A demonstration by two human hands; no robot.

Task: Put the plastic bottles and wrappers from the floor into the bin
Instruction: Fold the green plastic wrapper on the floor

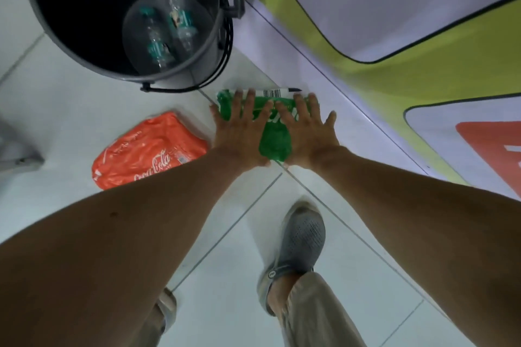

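My grip is wide: left hand [239, 132] and right hand [307, 135] lie flat, fingers spread, on the green wrapper [275, 141] on the floor, probably to gather it. The orange wrapper [146, 152] waits just left; bottles [169, 34] already sit in the bin [225, 45] ahead.

Single head-worn view, wide-angle, looking steeply down at the tiled floor [70, 110]. Both forearms reach in from the bottom corners; left hand [239, 132] and right hand [307, 135] near centre. Bin [217, 45] at upper left edge, seen into from above.
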